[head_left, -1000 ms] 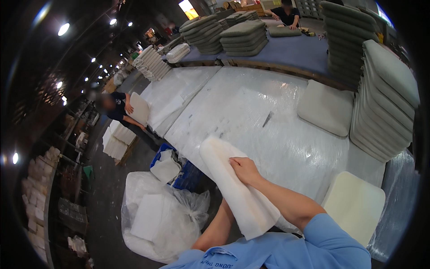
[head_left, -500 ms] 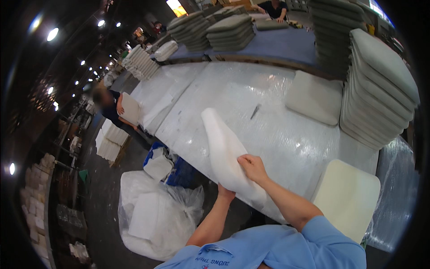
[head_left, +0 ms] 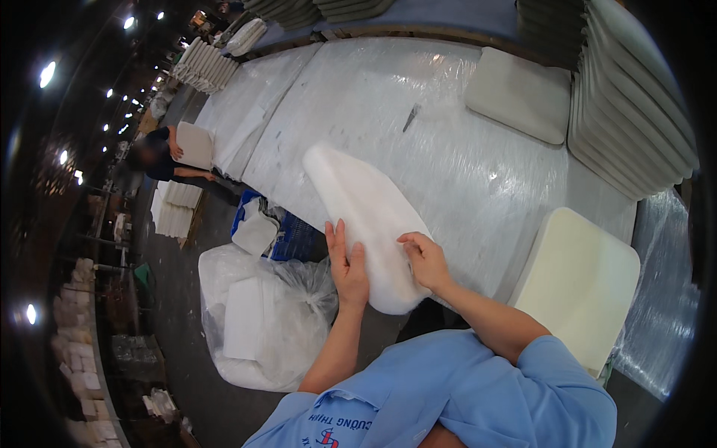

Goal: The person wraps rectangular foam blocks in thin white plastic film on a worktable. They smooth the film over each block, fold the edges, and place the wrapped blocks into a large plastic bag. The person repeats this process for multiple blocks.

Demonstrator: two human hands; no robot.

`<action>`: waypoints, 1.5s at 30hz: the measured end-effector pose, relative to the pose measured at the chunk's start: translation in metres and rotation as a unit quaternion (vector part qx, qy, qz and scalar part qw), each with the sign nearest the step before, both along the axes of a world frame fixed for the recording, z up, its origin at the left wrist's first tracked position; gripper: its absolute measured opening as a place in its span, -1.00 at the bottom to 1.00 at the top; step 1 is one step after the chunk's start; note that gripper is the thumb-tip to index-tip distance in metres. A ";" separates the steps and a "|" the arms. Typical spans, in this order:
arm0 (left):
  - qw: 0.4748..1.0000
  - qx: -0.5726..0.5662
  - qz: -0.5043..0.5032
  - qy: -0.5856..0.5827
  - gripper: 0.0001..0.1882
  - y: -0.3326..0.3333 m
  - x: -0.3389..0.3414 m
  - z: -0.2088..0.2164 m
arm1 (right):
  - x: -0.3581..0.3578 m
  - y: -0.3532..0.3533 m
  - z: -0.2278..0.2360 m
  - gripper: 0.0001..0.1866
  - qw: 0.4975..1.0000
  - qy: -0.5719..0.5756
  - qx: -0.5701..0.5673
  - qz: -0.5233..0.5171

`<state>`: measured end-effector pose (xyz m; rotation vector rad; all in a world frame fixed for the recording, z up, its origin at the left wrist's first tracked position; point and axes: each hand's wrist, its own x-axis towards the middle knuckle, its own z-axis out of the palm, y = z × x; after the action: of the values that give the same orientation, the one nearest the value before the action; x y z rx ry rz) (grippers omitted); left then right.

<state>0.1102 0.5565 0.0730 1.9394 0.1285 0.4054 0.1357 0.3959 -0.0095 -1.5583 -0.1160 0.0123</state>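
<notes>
A white seat cushion pad (head_left: 364,205) with a soft, fluffy covering stands tilted over the near edge of the table, in front of my body. My right hand (head_left: 427,263) grips its right side near the lower end, with the fingers curled at the edge. Against the lower left side rests my left hand (head_left: 349,272), its fingers stretched out and spread. The underside of the pad is hidden. To the right, a cream foam cushion (head_left: 579,280) lies at the table's near edge.
Plastic film covers the table (head_left: 358,97). A grey cushion (head_left: 519,93) lies beside a tall cushion stack (head_left: 627,104) at the right. Left of me are a bag of white pads (head_left: 261,313) and a blue crate (head_left: 295,237). Another person (head_left: 160,153) holds a pad at the far left.
My left hand has come up from beneath the pad to its left side, its fingers now spread. The pad has turned and shifted slightly left. My view has tilted downward.
</notes>
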 end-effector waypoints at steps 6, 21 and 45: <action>0.999 0.048 0.003 0.023 -0.47 -0.006 -0.010 0.006 | -0.032 -0.032 0.057 -0.48 0.985 0.049 -0.063 0.156; 0.992 0.051 -0.117 -0.014 -0.47 -0.041 -0.014 0.010 | -0.027 -0.025 0.076 -0.58 0.978 -0.013 -0.202 0.047; 0.981 0.174 -0.086 -0.027 -0.43 -0.052 -0.019 0.012 | -0.021 -0.045 0.040 -0.66 0.997 0.077 0.001 0.031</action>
<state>0.0912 0.5047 0.0853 2.2600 -0.1568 0.3837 0.1150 0.3505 0.0303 -1.5463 -0.0427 0.1822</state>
